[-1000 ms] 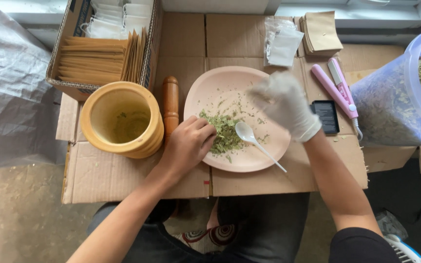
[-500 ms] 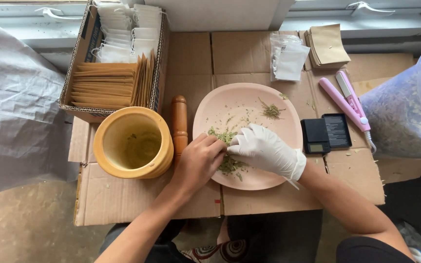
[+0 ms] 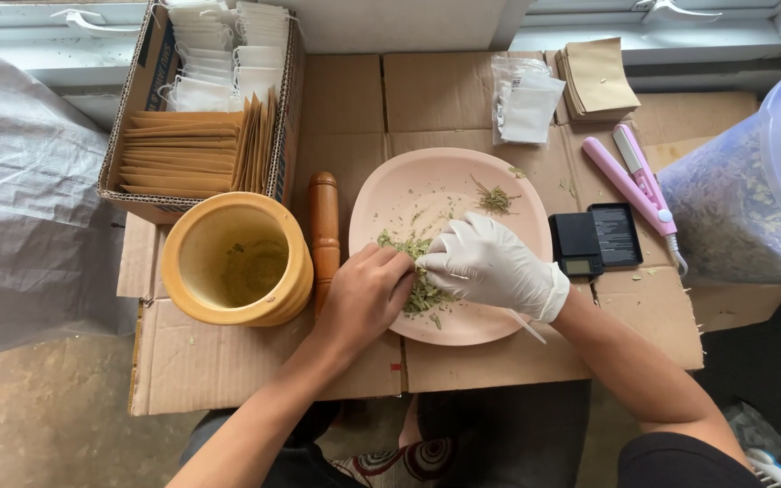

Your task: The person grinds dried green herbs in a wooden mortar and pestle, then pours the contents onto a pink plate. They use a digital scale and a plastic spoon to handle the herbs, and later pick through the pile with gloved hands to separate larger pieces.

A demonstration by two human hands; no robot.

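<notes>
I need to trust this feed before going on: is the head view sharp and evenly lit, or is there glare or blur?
Head view: soft, even daylight, no harsh glare; the pink plate and dried herbs are sharp; left hand and gloved right hand show no motion blur; only faint shadows under the hands; slight wide-angle bending at the window sill.

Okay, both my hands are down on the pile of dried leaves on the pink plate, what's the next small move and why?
Probably pinch up a small portion with the bare left hand while the gloved right hand steadies the heap. Both hands meet over the dried leaves at the near side of the pink plate, and loose bits lie scattered across it, so gathering before lifting seems sensible.
</notes>
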